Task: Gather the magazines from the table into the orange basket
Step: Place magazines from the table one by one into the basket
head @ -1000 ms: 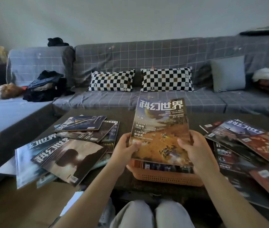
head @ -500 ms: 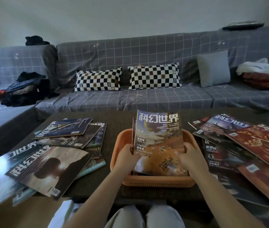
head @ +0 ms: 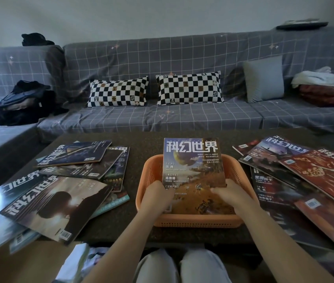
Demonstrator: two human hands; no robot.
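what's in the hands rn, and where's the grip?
Both hands hold one magazine, standing tilted in the orange basket. The left hand has its grip on the lower left edge, the right hand on the lower right edge.

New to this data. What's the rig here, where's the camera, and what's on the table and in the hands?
There is no robot: a person works with bare hands, and the one picture comes from a camera on their head, looking forward and down. The left hand and right hand each grip a side of a magazine standing tilted in the orange basket, its top edge above the far rim. The basket sits on a dark table. More magazines lie in a left pile and a right pile. A grey sofa with checkered cushions stands behind.
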